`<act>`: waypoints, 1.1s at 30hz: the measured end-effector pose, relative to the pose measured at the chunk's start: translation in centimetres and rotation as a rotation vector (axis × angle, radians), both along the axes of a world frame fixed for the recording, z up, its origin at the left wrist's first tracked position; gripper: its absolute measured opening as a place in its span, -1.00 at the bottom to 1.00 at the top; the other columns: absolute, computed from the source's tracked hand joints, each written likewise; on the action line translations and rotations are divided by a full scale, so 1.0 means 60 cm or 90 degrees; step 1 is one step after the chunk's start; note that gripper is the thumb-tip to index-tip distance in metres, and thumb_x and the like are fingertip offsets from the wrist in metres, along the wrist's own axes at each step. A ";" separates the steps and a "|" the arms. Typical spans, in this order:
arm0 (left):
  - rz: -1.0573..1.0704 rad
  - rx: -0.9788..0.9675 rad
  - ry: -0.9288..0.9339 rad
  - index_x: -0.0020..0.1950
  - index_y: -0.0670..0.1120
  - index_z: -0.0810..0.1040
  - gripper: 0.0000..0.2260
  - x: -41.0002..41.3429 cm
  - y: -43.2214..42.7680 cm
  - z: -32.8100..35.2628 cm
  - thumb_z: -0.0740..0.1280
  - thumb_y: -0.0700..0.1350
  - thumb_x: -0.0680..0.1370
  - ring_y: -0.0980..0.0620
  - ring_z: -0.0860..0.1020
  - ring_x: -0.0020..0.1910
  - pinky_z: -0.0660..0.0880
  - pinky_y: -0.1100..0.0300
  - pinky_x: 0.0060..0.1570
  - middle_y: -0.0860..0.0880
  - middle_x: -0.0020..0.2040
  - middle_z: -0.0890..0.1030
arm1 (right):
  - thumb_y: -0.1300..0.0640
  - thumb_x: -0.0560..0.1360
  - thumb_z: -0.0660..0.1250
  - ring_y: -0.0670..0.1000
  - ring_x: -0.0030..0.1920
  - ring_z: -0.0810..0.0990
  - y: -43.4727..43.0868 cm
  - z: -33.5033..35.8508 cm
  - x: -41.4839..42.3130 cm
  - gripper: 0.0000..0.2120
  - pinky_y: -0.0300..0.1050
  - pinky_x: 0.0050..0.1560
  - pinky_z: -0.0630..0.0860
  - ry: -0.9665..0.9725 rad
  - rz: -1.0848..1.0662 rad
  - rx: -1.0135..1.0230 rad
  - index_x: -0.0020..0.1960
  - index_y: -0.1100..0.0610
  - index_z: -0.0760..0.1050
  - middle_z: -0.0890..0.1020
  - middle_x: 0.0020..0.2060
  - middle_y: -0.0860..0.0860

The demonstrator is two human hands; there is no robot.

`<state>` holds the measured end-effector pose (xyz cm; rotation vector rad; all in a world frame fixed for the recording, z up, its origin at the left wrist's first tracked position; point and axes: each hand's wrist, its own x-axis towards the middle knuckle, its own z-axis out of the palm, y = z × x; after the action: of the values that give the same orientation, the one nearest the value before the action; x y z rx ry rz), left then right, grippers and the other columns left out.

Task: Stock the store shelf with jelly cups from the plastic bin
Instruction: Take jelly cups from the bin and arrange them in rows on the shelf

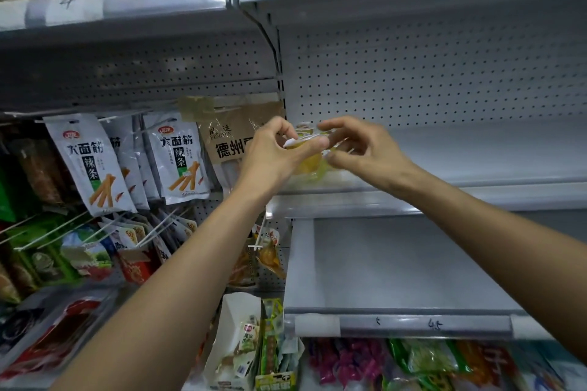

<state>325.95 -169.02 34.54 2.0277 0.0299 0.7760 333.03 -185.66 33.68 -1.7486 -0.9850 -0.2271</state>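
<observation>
Head view: two bare arms reach up to a grey metal store shelf (476, 149) with a dotted back wall. The left hand (273, 155) has its fingers curled around a small clear plastic jelly cup with yellow jelly and a white lid (309, 162). The thumb lies across the front of the cup, just under the lid. The right hand (365, 146) is touching the same cup from the other side. Its fingers are bent and pinch at the lid edge. The cup is at the left end of the shelf, just over the front part of the board. I cannot tell if it sits on the board. A second small cup (304, 127) peeks out behind the fingers, farther back.

To the left, white snack bags with orange sticks on them (92, 162) hang from hooks. A brown paper bag with black letters (233, 140) hangs beside the left hand. Below is another grey shelf board (397, 263).
</observation>
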 end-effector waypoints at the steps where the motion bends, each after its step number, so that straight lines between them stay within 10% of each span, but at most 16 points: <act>1: -0.009 -0.001 -0.005 -0.13 -0.06 0.47 -0.42 0.002 -0.004 0.001 0.47 0.39 0.18 -0.17 0.62 -0.14 0.59 -0.16 -0.11 -0.09 -0.15 0.66 | 0.14 0.42 0.46 -0.05 -0.12 0.58 0.003 0.000 -0.010 -0.58 -0.22 -0.09 0.56 0.004 0.032 -0.037 0.26 -0.01 0.49 0.62 -0.01 0.01; 8: -0.044 0.018 -0.006 0.02 0.01 0.56 -0.67 0.020 -0.010 0.001 0.40 0.24 0.46 0.06 0.59 -0.04 0.55 0.09 -0.05 0.02 -0.02 0.63 | 0.15 0.39 0.52 0.02 -0.21 0.62 0.001 -0.016 -0.001 -0.68 -0.10 -0.15 0.59 0.022 -0.067 0.063 0.10 0.03 0.52 0.64 -0.13 0.06; 18: 0.199 0.574 0.064 0.35 0.26 0.46 -0.53 0.056 0.006 -0.033 0.28 0.35 0.47 0.02 0.32 0.30 0.19 0.05 0.13 0.15 0.35 0.50 | 0.18 0.39 0.51 -0.08 -0.20 0.55 -0.008 -0.039 0.028 -0.62 -0.25 -0.27 0.49 0.058 -0.225 -0.031 0.13 0.01 0.46 0.57 -0.06 -0.01; 24: 0.191 0.616 0.031 0.31 0.22 0.51 -0.60 0.053 0.014 -0.026 0.34 0.25 0.50 0.06 0.34 0.20 0.06 0.12 -0.02 0.17 0.26 0.57 | 0.19 0.41 0.47 -0.08 -0.27 0.52 0.000 -0.043 0.029 -0.65 -0.25 -0.37 0.50 0.067 -0.222 -0.078 0.13 0.00 0.45 0.54 -0.13 -0.04; 33: 0.175 0.585 0.055 0.34 0.18 0.47 -0.61 0.046 0.010 -0.028 0.34 0.16 0.53 0.02 0.33 0.29 0.18 0.05 0.15 0.12 0.32 0.52 | 0.07 0.44 0.43 0.03 -0.04 0.57 -0.004 -0.040 0.013 -0.56 -0.02 0.00 0.57 0.014 -0.273 -0.188 0.27 -0.07 0.37 0.56 0.10 0.03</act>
<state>328.70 -168.41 32.88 2.9723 -0.0003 0.9798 333.83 -185.92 31.30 -2.2208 -0.6394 -0.3468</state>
